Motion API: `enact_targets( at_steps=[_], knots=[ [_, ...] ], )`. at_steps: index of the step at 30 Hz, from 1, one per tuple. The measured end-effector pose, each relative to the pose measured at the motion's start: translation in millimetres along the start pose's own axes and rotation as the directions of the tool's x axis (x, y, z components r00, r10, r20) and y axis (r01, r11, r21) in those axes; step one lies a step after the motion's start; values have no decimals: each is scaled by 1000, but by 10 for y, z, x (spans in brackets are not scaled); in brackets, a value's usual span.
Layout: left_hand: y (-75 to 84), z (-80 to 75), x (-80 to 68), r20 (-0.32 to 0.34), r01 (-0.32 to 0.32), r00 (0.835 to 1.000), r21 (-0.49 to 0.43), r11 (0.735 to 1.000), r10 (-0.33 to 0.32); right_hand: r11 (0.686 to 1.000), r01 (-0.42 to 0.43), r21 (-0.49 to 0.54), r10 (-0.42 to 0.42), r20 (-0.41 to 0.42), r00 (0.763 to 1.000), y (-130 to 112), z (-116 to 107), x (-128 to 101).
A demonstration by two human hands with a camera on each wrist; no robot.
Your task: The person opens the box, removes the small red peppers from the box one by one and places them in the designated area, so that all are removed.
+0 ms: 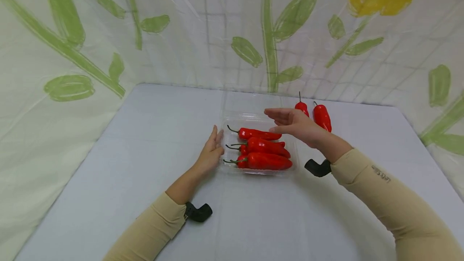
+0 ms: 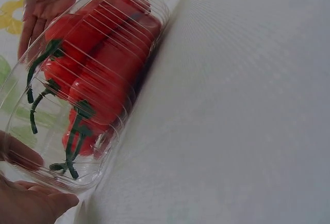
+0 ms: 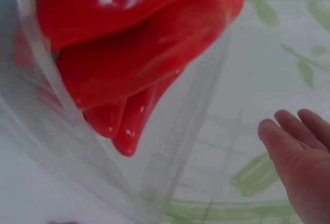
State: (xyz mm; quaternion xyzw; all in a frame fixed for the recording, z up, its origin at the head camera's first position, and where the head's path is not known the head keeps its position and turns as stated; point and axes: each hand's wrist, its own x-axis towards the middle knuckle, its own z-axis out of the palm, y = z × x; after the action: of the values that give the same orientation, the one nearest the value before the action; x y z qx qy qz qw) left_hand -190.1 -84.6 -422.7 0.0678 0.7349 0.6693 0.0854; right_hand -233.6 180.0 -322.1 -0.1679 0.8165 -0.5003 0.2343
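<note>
Left hand [image 1: 212,152] flat against clear tray [image 1: 232,121] of peppers [image 1: 266,154] mid-bench [image 1: 145,152], right hand [image 1: 293,124] hovering open above, holding nothing; probably packing step, two loose peppers [image 1: 318,115] behind need picking next.

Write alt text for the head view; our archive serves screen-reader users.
A clear plastic tray of red peppers sits on a white table, left hand against its side, right hand open above. Two more peppers lie behind.
</note>
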Motion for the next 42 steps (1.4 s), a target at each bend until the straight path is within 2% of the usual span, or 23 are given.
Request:
enact_targets(
  at_steps=[4,8,13,19,28,42],
  knots=[
    [-14,-7,-5,0,-9,1000,8,1000,9,999,-12,-32,12,5,1000,-15,75,25],
    [0,-8,-18,-3,-15,1000,6,1000,15,991,-10,-134,15,36,999,-49,128,59],
    [9,-12,-13,9,-12,1000,-27,1000,13,968,-40,-248,69,112,991,-116,203,98],
    [14,-12,-10,8,2,1000,-21,1000,-1,936,-45,-349,116,185,976,-137,311,135],
    [3,-13,-5,6,1,1000,0,1000,-1,876,-27,-482,146,211,967,-163,369,150],
    [10,-6,-11,3,-13,1000,-8,1000,13,813,-29,-582,191,219,957,-118,385,274]
  ],
)
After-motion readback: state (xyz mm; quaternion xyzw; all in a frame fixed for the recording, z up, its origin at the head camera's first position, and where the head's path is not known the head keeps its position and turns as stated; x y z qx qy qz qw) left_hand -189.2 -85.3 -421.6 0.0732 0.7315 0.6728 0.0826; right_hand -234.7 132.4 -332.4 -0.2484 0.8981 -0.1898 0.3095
